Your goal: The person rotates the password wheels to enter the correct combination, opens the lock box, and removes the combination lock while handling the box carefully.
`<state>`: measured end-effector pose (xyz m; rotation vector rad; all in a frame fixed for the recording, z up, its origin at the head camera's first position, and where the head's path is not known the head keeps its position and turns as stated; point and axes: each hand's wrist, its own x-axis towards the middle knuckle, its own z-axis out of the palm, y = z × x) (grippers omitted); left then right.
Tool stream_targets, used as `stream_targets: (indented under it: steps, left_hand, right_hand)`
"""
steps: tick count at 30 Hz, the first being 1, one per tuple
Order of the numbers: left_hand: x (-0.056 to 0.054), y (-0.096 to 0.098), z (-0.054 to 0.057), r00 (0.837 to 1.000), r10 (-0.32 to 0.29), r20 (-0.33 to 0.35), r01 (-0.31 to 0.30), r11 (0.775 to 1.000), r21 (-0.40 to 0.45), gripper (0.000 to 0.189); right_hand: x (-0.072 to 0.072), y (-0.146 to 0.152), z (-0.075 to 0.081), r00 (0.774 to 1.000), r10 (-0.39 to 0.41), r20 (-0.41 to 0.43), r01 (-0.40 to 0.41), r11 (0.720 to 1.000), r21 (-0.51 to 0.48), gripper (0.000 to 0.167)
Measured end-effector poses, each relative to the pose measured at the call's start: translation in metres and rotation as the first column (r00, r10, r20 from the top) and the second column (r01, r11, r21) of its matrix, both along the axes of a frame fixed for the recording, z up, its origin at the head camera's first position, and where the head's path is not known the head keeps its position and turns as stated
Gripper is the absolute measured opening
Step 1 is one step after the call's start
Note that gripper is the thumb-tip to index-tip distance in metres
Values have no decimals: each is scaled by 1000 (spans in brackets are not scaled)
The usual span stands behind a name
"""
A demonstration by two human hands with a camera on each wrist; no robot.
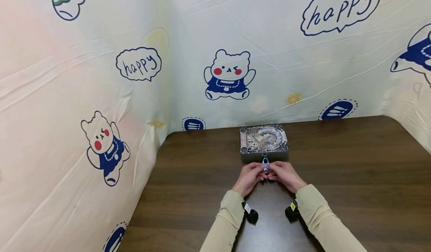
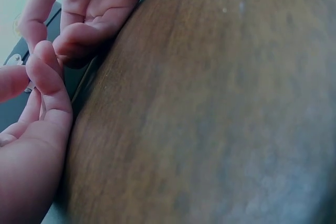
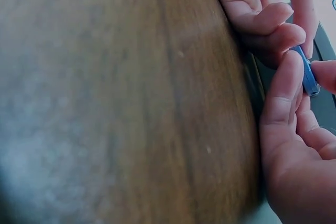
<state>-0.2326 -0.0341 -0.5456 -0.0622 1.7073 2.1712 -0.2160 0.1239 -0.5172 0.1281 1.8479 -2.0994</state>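
Observation:
A dark box (image 1: 264,140) with an ornate printed lid stands on the table, its lid down. At the middle of its front a small blue padlock (image 1: 265,163) hangs by the metal clasp (image 1: 264,156). My left hand (image 1: 250,177) pinches the padlock from the left, thumb on top and fingers curled beneath. From the other side my right hand (image 1: 286,175) pinches it too, and the fingertips of both hands meet. In the right wrist view, the blue padlock (image 3: 308,74) shows edge-on between fingers; in the left wrist view fingers mostly hide it.
The brown wooden table (image 1: 188,192) extends around the box and hands. A pale curtain (image 1: 175,76) with printed bears hangs behind the table and down its left side. Small black devices (image 1: 251,216) are strapped at both wrists.

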Motion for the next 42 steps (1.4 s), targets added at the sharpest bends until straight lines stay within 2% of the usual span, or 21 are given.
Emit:
stream_targets:
  steps: [7,19,27,42]
  left_hand:
    - [0,-1,0,1000,-12,-2,12,1000,17,15]
    - [1,-1,0,1000,-10,-21,10,1000,6,14]
    - [1,-1,0,1000,-5,-17,5,1000,8,14]
    - [1,-1,1,1000,4,-13,-4,1000,-4,14]
  right_hand:
    - [-1,0,0,1000,8,-9,-8,1000,28,30]
    - [-3,-3,-2,1000,-2,-4,2,996,89,27]
    - [-5,-3,-1,1000,-6,16,4,995,102,22]
    - [-6,-3,-4,1000,9,11,-10,994,107,25]
